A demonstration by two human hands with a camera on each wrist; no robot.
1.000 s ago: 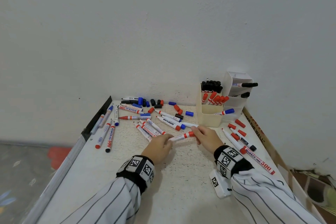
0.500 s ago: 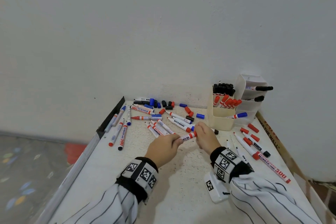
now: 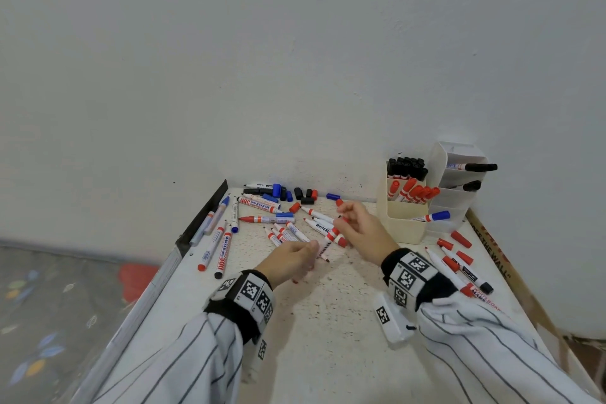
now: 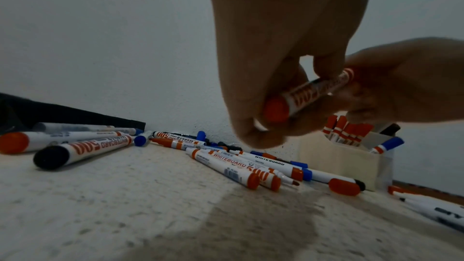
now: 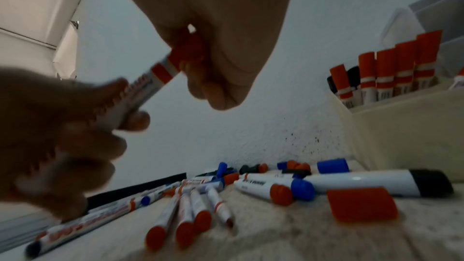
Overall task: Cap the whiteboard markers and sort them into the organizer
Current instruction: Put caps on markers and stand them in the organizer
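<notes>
Fingers [image 4: 253, 94] of the left hand [image 3: 288, 261] pinch the red marker's [image 4: 311, 92] barrel; the right hand [image 3: 362, 228] grips its cap end, above the table [image 3: 328, 321]. It looks light, stiff and smooth (maybe slippery), so hold mid-barrel when moving it to the organizer [image 3: 406, 223].
</notes>
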